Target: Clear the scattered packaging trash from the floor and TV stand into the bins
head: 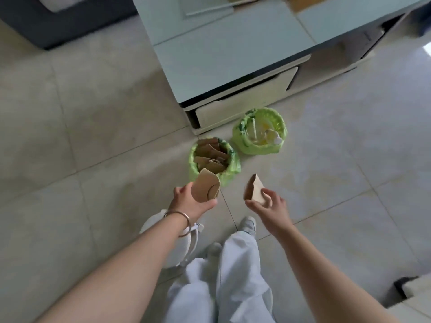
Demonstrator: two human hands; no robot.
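Observation:
My left hand [186, 201] grips a brown cardboard box [206, 186] just in front of the near bin [194, 164], which has a green liner and is packed with cardboard pieces. My right hand [268, 207] pinches a smaller folded brown cardboard piece [253, 190] to the right of that bin, above the floor. A second green-lined bin [242, 138] stands further back and holds pale plastic and paper scraps and a white straw. On the TV stand [221, 57], a white strip [210, 10] and brown cardboard [300, 3] lie near its far edge.
The TV stand's low drawer [245, 101] is right behind the bins. A dark sofa [58, 22] fills the top left. My legs in pale trousers and shoes [248, 224] stand below the hands. A dark object [405, 285] sits at the right edge. Beige tile floor [81, 136] surrounds everything.

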